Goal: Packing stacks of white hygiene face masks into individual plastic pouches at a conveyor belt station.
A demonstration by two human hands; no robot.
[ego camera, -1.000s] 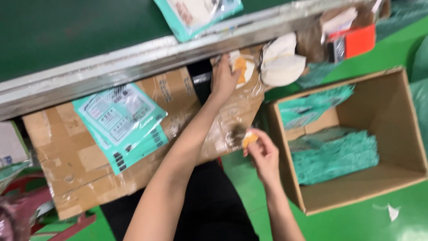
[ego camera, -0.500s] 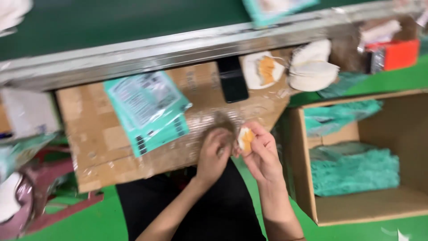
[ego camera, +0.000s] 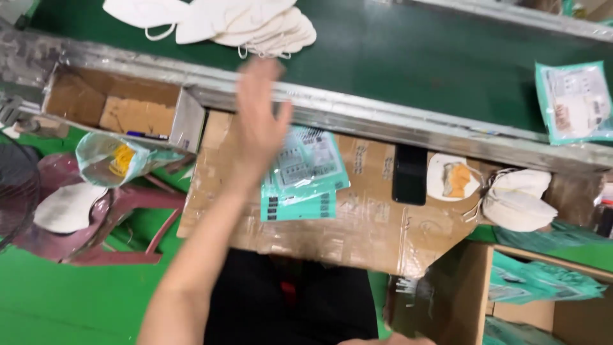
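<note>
While the left hand (ego camera: 258, 121) reaches up-frame, fingers spread and empty, the pile of white fabric masks (ego camera: 246, 22) lies untouched at upper centre on the green conveyor belt (ego camera: 408, 57). Teal printed pouches (ego camera: 303, 172) wait unfilled on the taped cardboard worktop (ego camera: 357, 223). Right hand: barely visible at bottom edge, state undeterminable. Green floor (ego camera: 64, 300) beneath.

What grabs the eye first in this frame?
The left hand, open and blurred, reaches up the middle toward a heap of white masks on the green belt. Below it, teal packets lie on a taped cardboard sheet, with a black phone to their right. Further right sit more white masks, and a box of teal packets fills the lower right corner.
</note>
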